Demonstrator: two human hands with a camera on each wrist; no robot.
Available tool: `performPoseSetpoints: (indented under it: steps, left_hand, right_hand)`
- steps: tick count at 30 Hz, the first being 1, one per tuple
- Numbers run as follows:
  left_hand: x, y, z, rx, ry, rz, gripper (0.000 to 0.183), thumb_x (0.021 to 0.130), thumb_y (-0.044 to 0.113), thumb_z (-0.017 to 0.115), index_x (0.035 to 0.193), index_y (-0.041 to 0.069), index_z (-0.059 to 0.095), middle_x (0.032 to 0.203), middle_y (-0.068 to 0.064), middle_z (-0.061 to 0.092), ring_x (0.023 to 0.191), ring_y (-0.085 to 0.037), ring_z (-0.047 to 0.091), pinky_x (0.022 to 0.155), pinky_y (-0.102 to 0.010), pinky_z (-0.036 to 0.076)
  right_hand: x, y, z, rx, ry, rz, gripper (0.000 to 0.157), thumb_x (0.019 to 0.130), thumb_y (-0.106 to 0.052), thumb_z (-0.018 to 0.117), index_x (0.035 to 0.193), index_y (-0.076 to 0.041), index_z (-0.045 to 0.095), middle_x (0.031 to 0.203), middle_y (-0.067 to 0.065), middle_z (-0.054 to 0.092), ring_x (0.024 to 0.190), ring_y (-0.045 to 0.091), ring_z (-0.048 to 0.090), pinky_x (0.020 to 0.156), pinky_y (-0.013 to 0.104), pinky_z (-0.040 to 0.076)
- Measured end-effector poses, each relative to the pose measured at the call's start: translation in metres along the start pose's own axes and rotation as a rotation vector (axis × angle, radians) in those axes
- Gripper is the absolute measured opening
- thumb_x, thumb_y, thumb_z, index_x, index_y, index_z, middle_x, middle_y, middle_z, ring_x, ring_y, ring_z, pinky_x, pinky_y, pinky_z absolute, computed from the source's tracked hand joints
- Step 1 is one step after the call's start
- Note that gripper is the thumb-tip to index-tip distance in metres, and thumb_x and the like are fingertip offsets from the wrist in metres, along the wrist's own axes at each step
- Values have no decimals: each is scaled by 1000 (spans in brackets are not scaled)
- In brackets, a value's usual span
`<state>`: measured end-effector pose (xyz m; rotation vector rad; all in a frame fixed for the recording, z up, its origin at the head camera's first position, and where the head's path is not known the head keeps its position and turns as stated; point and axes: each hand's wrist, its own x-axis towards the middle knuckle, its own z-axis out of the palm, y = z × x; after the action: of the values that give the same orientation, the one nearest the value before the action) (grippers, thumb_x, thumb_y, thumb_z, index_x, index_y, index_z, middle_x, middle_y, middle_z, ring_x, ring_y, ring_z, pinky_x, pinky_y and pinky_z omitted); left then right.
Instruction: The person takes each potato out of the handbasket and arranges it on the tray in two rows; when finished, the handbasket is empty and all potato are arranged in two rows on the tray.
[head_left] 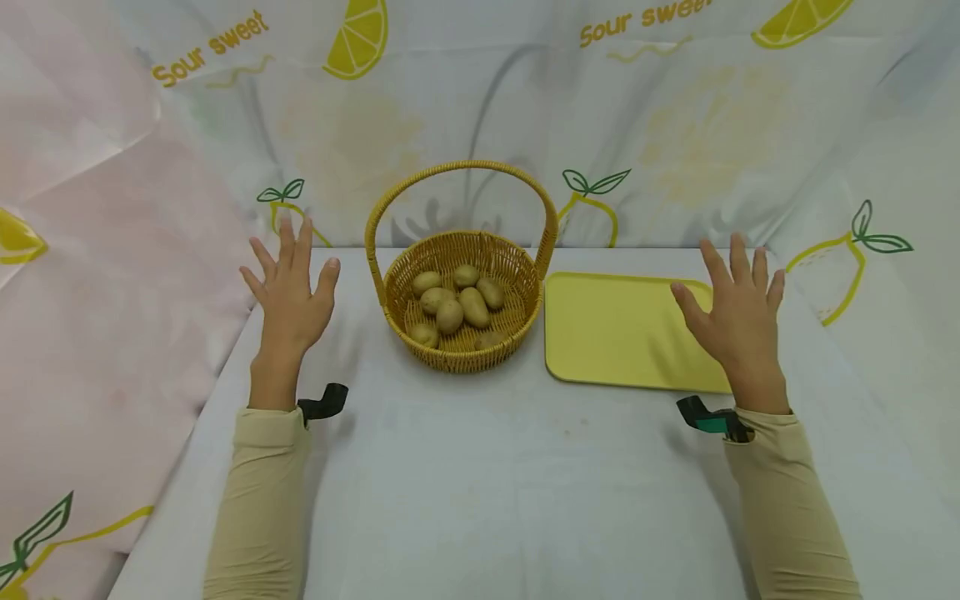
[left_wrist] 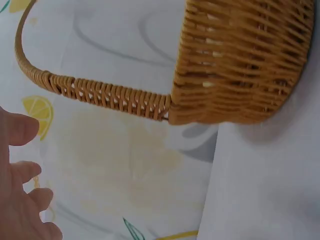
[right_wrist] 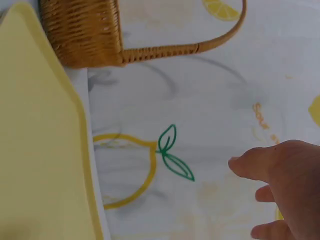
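Observation:
A wicker basket (head_left: 468, 360) with a tall arched handle stands at the back middle of the table, holding several potatoes (head_left: 474, 307). To its right lies a flat yellow tray (head_left: 615, 333) with nothing on it. My left hand (head_left: 288, 304) is raised left of the basket, fingers spread and holding nothing. Over the tray's right end hovers my right hand (head_left: 738, 325), its fingers also spread and free. In the left wrist view the basket's woven side (left_wrist: 240, 65) fills the upper right, apart from the fingers. The right wrist view has the tray (right_wrist: 45, 135) along its left side.
A white cloth covers the table (head_left: 480, 483). Behind it hangs a lemon-printed curtain (head_left: 465, 108), which continues down the left side. Each wrist wears a small black camera mount, such as the left one (head_left: 324, 402).

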<state>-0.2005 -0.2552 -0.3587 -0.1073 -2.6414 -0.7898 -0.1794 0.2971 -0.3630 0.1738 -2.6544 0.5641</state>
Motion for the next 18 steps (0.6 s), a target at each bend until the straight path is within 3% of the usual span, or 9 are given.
performPoseSetpoints:
  steps: [2,7,9,11,14,18]
  left_hand:
    - [-1,4,-1,-141,-6,-14,71,109,44,44,169,25,12,173,3,0,153,-29,-20,114,-56,-24]
    - [-6,13,4,-558,-47,-58,70,106,25,58,167,21,24,170,3,23,156,-16,12,125,-39,8]
    - [-8,15,9,-736,-79,-56,69,105,16,60,166,17,27,169,0,28,155,-15,21,122,-34,22]
    - [-9,14,17,-868,-120,-35,69,104,7,61,165,10,29,168,-6,31,154,-20,25,119,-31,28]
    - [-11,11,30,-958,-183,6,67,104,1,61,163,3,30,165,-15,33,153,-25,28,117,-32,33]
    - [-11,9,45,-953,-188,50,60,105,2,60,160,1,36,162,-18,39,150,-29,34,115,-30,36]
  right_hand:
    - [2,-8,-2,85,2,-19,67,103,-33,64,159,-4,40,164,30,25,150,55,16,115,74,9]
    - [6,-30,-2,267,35,-98,54,100,-19,69,149,1,54,151,26,50,140,48,42,110,68,33]
    - [9,-40,-2,312,65,-140,49,99,-16,72,143,1,60,143,23,59,133,46,52,108,62,40]
    - [11,-50,-1,370,72,-163,44,98,-13,74,140,-2,65,138,18,64,128,41,57,105,57,45]
    - [14,-64,2,475,38,-178,40,97,-9,75,136,-6,69,134,13,68,123,35,62,100,49,51]
    - [21,-79,11,598,-44,-208,39,95,-2,74,134,-4,69,131,12,69,119,26,65,99,42,53]
